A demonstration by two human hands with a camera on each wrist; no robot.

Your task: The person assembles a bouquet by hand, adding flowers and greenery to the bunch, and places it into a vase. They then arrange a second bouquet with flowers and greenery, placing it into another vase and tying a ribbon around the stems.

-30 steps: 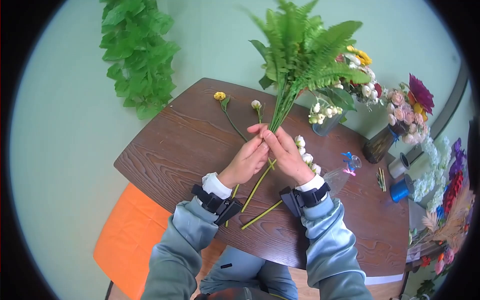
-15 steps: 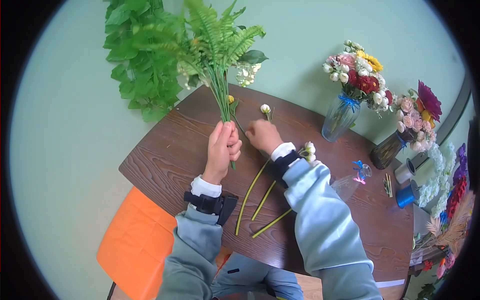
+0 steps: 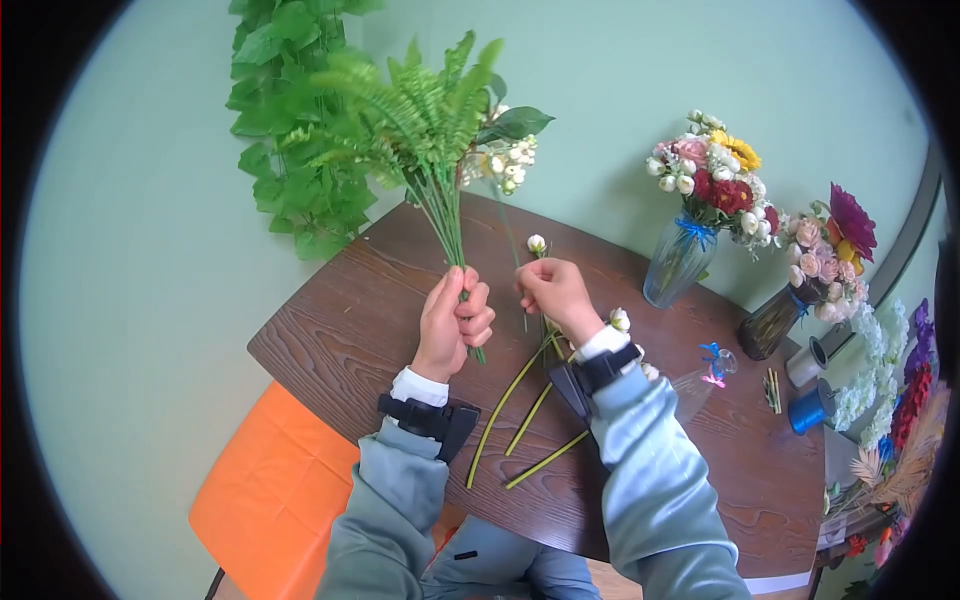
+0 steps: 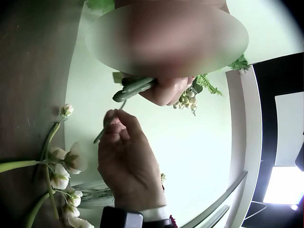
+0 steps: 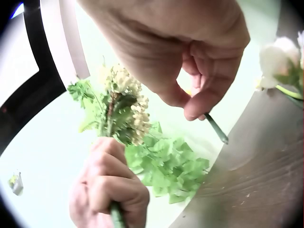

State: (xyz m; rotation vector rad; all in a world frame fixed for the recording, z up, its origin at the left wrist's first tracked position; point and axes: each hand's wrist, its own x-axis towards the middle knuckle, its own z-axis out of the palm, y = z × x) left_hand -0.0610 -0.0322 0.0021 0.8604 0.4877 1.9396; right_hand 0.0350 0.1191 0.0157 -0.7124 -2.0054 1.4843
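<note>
My left hand [image 3: 450, 328] grips a bunch of green stems topped by fern leaves [image 3: 425, 110], with white berry sprigs [image 3: 512, 160] beside them. To its right, my right hand [image 3: 560, 295] pinches a thin green stem [image 3: 510, 225] between thumb and fingertips, held apart from the bunch. The stem's upper end passes behind the berries. In the right wrist view its cut lower end [image 5: 217, 129] sticks out below my fingers. White flowers [image 3: 537, 244] with long green stems [image 3: 495, 415] lie on the table under and beside my right hand.
Two filled vases, one blue glass [image 3: 675, 262] and one dark [image 3: 768, 325], stand at the back right. Nearby are a clear bottle [image 3: 694, 392], a blue spool [image 3: 811, 408] and a silver one [image 3: 805, 363]. An orange seat [image 3: 270, 490] is at left.
My hands have separated; the left carries the bunch leftward. My right hand reached to the table by the yellow flower and now holds a thin stem raised. The yellow flower no longer shows on the table.
</note>
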